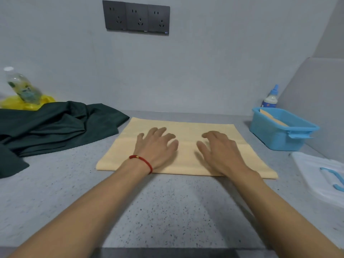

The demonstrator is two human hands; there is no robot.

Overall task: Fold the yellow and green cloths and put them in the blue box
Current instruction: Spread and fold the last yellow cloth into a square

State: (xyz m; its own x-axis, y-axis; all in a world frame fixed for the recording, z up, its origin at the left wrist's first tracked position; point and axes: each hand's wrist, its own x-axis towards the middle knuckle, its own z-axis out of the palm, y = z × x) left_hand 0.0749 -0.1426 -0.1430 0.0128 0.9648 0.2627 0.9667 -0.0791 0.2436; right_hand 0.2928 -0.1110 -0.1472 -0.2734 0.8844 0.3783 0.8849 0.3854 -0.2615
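1. In the head view, a yellow cloth [204, 131] is lying folded flat in the centre of the frame on a speckled grey counter [158, 211], its long edges running left to right and a fold line crossing it about midway
2. The left hand [158, 146] is resting palm down on the left-centre part of the yellow cloth, its fingers spread and nearly straight, gripping nothing; a red bracelet [142, 162] is sitting round its wrist at the cloth's near edge
3. The right hand [219, 151] is lying palm down just right of the left one, fingers loosely extended and slightly bent at the tips, pressing on the cloth rather than pinching it; the two hands are near each other but apart
4. A dark green cloth [55, 125] is lying crumpled and unfolded at the left of the frame, its right corner reaching almost to the yellow cloth's far left corner
5. A blue box [279, 138] is standing at the right of the frame, apart from the yellow cloth, and a pale tan thing, too unclear to name, is leaning inside it
6. A small white bottle with a blue tip [270, 98] is standing behind the box against the wall
7. A white lid with blue handle [320, 175] is lying at the lower right, in front of the box
8. A plastic bottle [22, 88] is leaning on a yellow bag [11, 105] at the upper left, behind the green cloth
9. A dark triple socket panel [136, 17] is showing on the wall at the top centre
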